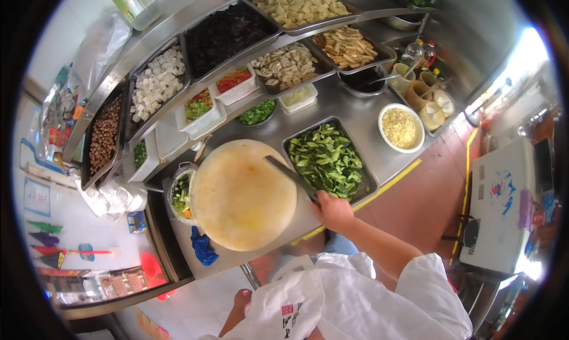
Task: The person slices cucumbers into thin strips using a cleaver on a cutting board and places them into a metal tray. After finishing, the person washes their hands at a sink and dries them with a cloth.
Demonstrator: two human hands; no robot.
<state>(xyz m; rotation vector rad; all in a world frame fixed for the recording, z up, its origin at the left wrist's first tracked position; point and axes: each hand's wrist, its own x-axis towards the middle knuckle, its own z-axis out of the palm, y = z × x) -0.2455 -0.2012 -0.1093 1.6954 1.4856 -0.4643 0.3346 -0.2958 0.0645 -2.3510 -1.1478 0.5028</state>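
My right hand (335,212) grips the handle of a kitchen knife (291,175), probably a cleaver seen nearly edge-on. Its blade reaches over the right side of a round chopping block (244,198). The block's pale top has yellowish stains and no food on it. Just right of the block, a metal tray (372,180) holds cut green cucumber pieces (326,162). Low beside my white apron hangs my left hand (242,298), away from the counter. Its fingers look curled, and whether they hold anything is unclear.
A blue cloth (203,246) and a tub of vegetable scraps (182,195) flank the block. Chopped garlic fills a white bowl (401,127). Above the steel counter (355,113), shelves carry trays of tofu cubes (158,82), dark fungus (229,38) and peanuts (105,133).
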